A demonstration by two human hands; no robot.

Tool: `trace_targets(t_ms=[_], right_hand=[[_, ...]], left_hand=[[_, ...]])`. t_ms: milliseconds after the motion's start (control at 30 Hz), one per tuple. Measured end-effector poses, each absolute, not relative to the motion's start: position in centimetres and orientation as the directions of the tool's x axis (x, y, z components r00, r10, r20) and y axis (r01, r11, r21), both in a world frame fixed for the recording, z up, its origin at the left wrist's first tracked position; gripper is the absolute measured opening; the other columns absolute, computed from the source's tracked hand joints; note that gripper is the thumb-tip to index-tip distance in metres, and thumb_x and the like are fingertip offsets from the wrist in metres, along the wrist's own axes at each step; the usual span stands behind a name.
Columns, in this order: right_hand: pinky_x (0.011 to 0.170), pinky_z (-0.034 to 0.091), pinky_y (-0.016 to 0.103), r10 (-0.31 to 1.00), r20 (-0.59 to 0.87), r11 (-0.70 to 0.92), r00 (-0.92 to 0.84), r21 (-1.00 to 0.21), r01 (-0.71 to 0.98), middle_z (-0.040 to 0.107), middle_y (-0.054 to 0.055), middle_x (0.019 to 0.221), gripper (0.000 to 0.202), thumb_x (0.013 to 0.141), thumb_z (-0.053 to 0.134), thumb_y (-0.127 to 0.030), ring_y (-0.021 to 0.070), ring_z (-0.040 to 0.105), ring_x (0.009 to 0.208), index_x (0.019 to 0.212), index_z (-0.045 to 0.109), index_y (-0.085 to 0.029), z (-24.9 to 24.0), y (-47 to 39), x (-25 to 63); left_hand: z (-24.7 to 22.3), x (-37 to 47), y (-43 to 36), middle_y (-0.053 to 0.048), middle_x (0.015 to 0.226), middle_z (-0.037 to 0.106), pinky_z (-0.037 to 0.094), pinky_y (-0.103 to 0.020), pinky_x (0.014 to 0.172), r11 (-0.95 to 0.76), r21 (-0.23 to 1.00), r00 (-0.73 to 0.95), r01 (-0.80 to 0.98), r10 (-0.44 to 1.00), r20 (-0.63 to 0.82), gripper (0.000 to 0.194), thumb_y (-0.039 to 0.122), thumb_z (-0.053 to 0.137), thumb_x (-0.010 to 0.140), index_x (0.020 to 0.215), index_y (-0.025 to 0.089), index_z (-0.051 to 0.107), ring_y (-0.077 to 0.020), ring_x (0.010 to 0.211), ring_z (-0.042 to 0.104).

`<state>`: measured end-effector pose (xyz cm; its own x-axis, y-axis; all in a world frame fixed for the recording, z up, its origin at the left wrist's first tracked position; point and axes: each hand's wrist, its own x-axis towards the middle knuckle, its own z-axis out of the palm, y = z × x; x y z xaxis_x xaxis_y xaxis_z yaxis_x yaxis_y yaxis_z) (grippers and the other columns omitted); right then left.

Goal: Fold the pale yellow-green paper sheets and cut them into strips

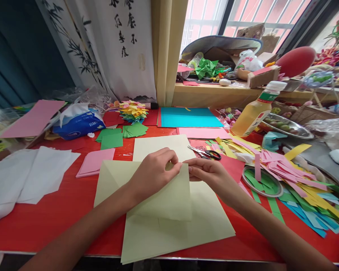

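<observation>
A pale yellow paper sheet (115, 180) is held a little above other pale yellow sheets (203, 222) lying on the table. My left hand (158, 167) reaches across it, with thumb and index finger pinched at its upper right corner. From the right, my right hand (211, 175) pinches the same corner, its fingertips almost touching my left ones. Part of the corner is covered by my fingers. Black-handled scissors (205, 152) lie just behind my right hand.
Pink squares (97, 162) and green squares (111, 139) lie on the left of the red table (73, 233). Behind stand a tissue pack (79, 124) and blue sheets (192, 117). To the right are a juice bottle (254, 109), a tape roll (262, 182) and scattered paper strips (288, 165).
</observation>
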<state>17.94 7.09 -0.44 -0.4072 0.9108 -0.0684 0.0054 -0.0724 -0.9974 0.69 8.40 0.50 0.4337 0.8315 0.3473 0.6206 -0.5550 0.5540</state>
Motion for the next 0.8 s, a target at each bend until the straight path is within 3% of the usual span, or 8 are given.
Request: trace_targets(t_ms=[533, 800], right_hand=[[0.079, 0.05, 0.032, 0.919, -0.086, -0.08, -0.384, -0.996, 0.031, 0.067, 0.002, 0.088, 0.025, 0.08, 0.05, -0.023, 0.0157, 0.063, 0.081, 0.1, 0.064, -0.02, 0.11, 7.14, 18.09], [0.079, 0.049, 0.032, 0.908, -0.059, -0.068, -0.414, -0.998, -0.007, 0.066, 0.004, 0.088, 0.026, 0.082, 0.049, -0.033, 0.0155, 0.061, 0.081, 0.097, 0.065, -0.019, -0.08, 7.2, 18.26]], left_hand=[[0.15, 0.73, 8.26, 0.002, 0.072, 0.051, 0.037, -0.022, 0.059, -0.643, 0.471, 0.486, 0.603, 0.765, 0.422, 0.013, 0.021, 0.043, 0.084, 0.074, 0.017, 0.049, -0.0087, 0.064, 0.047], [0.23, 0.66, 8.16, 0.001, 0.073, 0.05, 0.037, -0.022, 0.06, -0.666, 0.455, 0.506, 0.591, 0.746, 0.433, 0.013, 0.02, 0.042, 0.085, 0.074, 0.017, 0.048, -0.0082, 0.064, 0.046]])
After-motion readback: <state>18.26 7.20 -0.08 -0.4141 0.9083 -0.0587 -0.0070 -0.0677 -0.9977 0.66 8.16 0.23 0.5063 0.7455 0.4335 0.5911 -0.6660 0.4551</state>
